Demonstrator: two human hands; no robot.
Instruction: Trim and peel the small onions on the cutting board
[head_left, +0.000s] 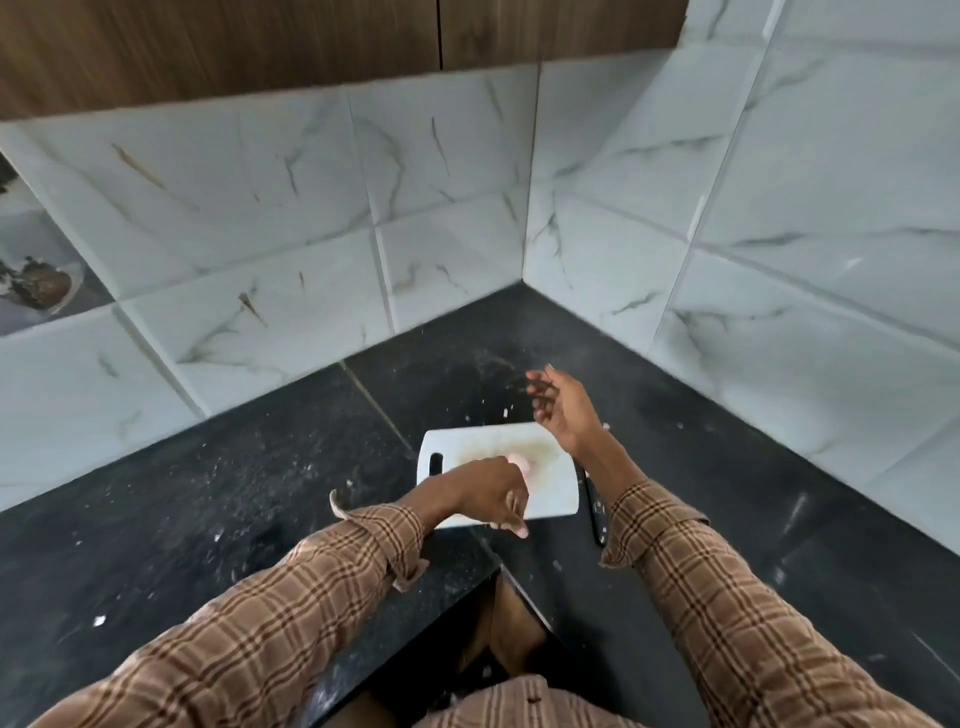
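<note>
While the white cutting board (550, 496) sits on the dark surface (218, 493) in the corner, left hand (493, 493) hovers over its 7 o'clock edge, fingers (517, 512) curled, thumb pointing down; can't tell if it's holding anything. A small pinkish onion (519, 460) lies on the board just at 12 o'clock of that hand. Right hand (563, 410) is raised off the board's 1 o'clock corner, fingers loose and spread, holding nothing. A dark knife (596, 514) lies on the surface along the board's 3 o'clock edge.
</note>
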